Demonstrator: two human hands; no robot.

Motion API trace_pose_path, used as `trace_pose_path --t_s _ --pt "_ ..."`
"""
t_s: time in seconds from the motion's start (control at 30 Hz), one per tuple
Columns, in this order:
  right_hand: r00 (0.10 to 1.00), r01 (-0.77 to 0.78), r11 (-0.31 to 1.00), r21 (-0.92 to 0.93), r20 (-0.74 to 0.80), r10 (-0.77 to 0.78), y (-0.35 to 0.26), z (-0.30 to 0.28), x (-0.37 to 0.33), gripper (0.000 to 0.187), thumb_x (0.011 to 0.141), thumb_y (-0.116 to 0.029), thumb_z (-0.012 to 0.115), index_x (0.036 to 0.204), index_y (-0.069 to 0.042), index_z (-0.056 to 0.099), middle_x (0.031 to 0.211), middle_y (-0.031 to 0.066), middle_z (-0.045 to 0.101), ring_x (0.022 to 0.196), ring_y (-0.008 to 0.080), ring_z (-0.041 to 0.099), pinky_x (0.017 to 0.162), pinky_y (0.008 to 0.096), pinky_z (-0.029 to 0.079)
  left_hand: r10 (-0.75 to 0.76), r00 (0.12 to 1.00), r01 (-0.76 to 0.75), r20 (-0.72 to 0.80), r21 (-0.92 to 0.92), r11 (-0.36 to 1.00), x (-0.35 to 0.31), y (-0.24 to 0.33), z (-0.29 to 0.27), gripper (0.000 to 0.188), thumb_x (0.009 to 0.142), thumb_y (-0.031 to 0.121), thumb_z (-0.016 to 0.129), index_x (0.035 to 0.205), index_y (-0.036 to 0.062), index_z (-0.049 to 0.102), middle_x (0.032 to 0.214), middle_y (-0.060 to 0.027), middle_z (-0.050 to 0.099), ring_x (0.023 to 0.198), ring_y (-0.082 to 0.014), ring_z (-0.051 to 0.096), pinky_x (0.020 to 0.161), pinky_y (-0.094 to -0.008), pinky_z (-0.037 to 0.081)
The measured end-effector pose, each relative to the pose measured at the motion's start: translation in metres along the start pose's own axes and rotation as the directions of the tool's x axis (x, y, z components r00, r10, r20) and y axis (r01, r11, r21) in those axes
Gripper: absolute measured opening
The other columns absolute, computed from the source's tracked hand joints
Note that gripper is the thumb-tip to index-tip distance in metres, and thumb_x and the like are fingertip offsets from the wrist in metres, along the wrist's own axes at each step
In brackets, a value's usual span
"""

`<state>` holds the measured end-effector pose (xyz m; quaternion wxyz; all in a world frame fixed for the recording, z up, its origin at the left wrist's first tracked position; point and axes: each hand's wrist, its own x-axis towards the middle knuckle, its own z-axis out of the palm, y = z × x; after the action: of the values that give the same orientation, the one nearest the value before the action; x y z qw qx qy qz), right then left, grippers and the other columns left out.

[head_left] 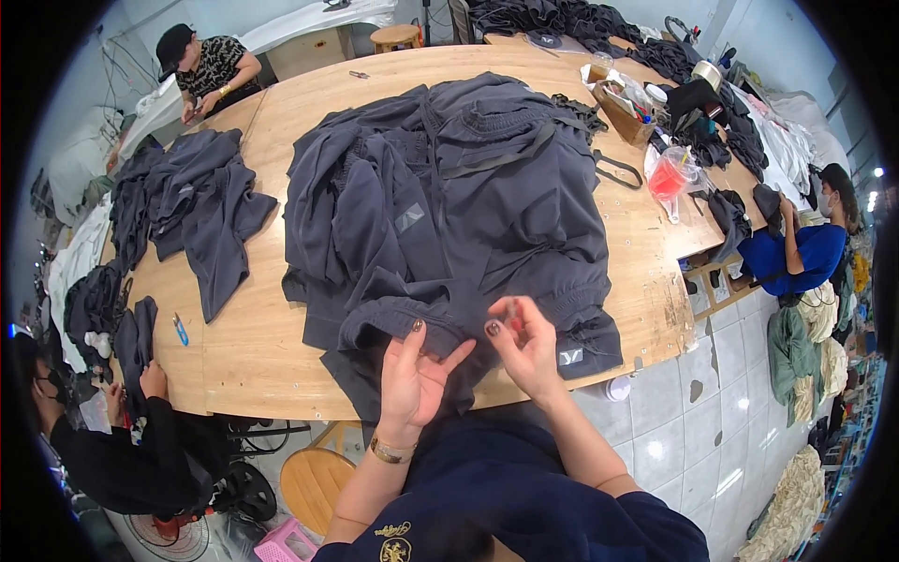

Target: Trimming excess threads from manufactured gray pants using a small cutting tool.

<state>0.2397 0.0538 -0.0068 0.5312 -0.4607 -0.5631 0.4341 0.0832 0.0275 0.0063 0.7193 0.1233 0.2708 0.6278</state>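
Note:
A large pile of dark grey garments (524,215) with gathered elastic edges and a flat drawstring covers the middle of the table before me. My left hand (412,384) is palm up at the pile's near edge, thumb and fingers apart, beside a gathered elastic edge (393,318). Just to its right, my right hand (526,351) hovers over the cloth with its fingers curled. A small reddish thing shows between those fingers, too blurred to name. The two hands are apart from each other.
More dark garments (201,192) lie at the table's left, near blue-handled snips (180,330). A cup of red drink (667,176) and a cardboard box (620,108) stand at the right. Co-workers are at the far left, near left and right. A wooden stool (314,482) stands below the table.

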Motion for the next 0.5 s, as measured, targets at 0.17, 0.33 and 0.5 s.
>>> trace_pose_path --t_s 0.17,0.33,0.5 --pt "0.959 0.283 0.887 -0.365 0.126 -0.254 0.002 0.008 -0.005 0.028 0.08 -0.022 0.069 0.074 -0.002 0.052 0.06 0.0089 0.047 0.048 0.0257 0.047 0.045 0.0321 0.038 0.05 0.999 -0.051 -0.016 -0.018 0.999 -0.003 0.0 0.002 0.024 0.097 0.016 0.043 0.116 0.0023 0.048 0.117 -0.0125 0.056 0.111 -0.0257 0.054 0.096 -0.0463 0.046" --pt "0.937 0.347 0.797 -0.494 0.152 -0.314 -0.001 0.013 -0.006 0.027 0.077 -0.022 0.072 0.073 -0.002 0.054 0.063 0.0106 0.05 0.049 0.0265 0.05 0.045 0.0327 0.039 0.146 0.989 -0.146 0.007 -0.018 0.989 -0.003 -0.003 -0.001 0.025 0.098 0.019 0.043 0.116 0.0027 0.048 0.115 -0.0111 0.056 0.109 -0.0233 0.054 0.094 -0.0419 0.046" --pt "0.906 0.41 0.717 -0.564 0.161 -0.392 0.002 0.016 -0.005 0.029 0.079 -0.026 0.07 0.07 -0.005 0.051 0.062 0.0052 0.051 0.045 0.0216 0.052 0.04 0.0299 0.038 0.143 0.989 -0.144 -0.029 -0.033 0.989 -0.003 -0.005 0.0 0.021 0.097 0.018 0.045 0.111 0.0049 0.051 0.11 -0.0093 0.059 0.104 -0.0207 0.056 0.091 -0.0392 0.047"
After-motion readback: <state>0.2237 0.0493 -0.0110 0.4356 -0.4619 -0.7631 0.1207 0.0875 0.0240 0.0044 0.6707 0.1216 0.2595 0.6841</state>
